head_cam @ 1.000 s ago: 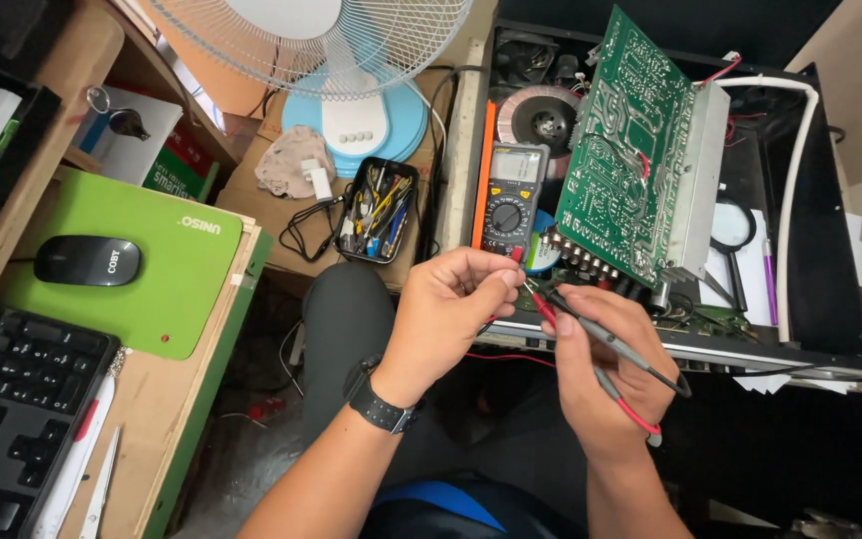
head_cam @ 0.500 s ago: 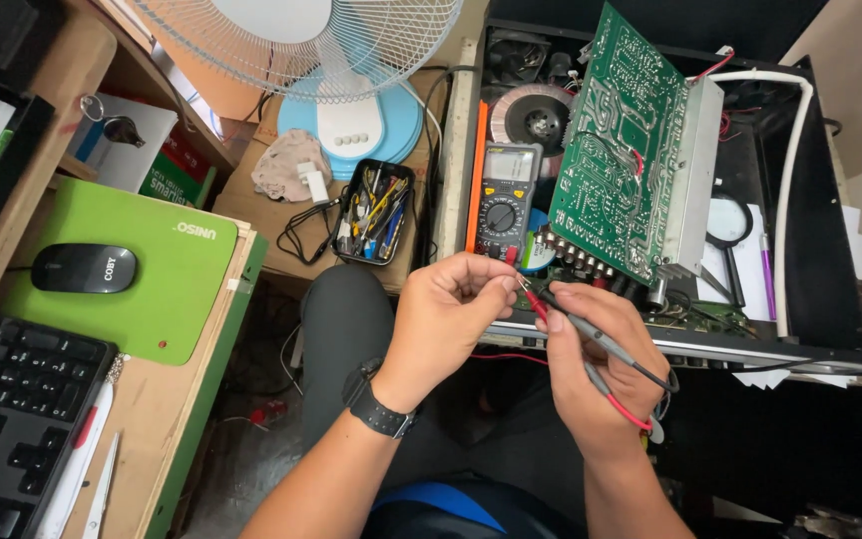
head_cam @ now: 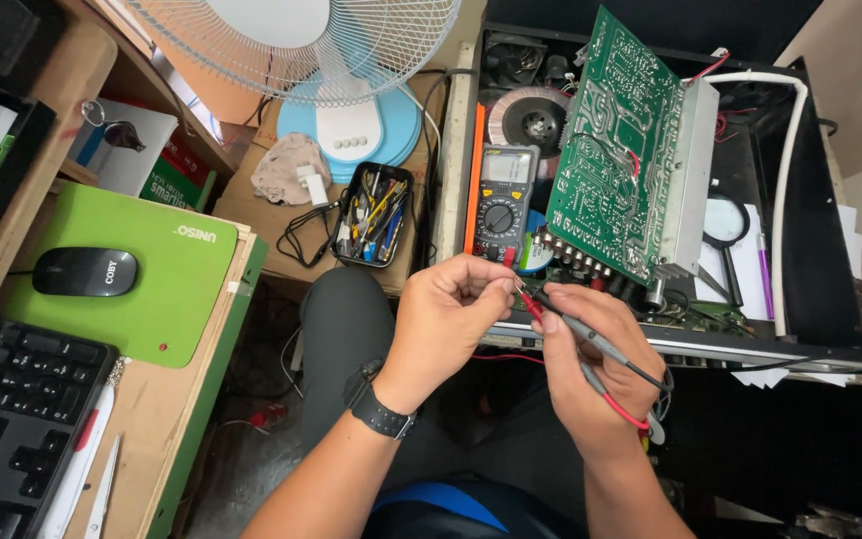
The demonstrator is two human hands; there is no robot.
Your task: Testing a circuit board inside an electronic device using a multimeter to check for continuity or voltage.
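— Red and black probes (head_cam: 591, 344), thin plastic rods with wire leads, both sit in the right hand (head_cam: 591, 384). How is it held?

— Curled shut round them, thumb on top, tips pointing up-left toward the left hand (head_cam: 451, 319). The leads trail out to the right past the palm.

— And the left?

— Raised from a bent forearm wearing a dark wristwatch (head_cam: 381, 404), fingers pinched closed right at the red probe's tip. What it pinches is too small to tell. Both hands meet over the lap, just in front of the open black metal chassis (head_cam: 810, 250).

— What stands behind them?

— Propped upright in the chassis, a green circuit board (head_cam: 616, 150), dotted with solder, bolted to a ribbed grey heat sink. Left of it, a multimeter (head_cam: 506, 195) with an orange edge and round dial.

— On the desk?

— Flat green mouse pad (head_cam: 142, 289) carrying a glossy black mouse (head_cam: 85, 271), beside a black keyboard (head_cam: 7, 419).
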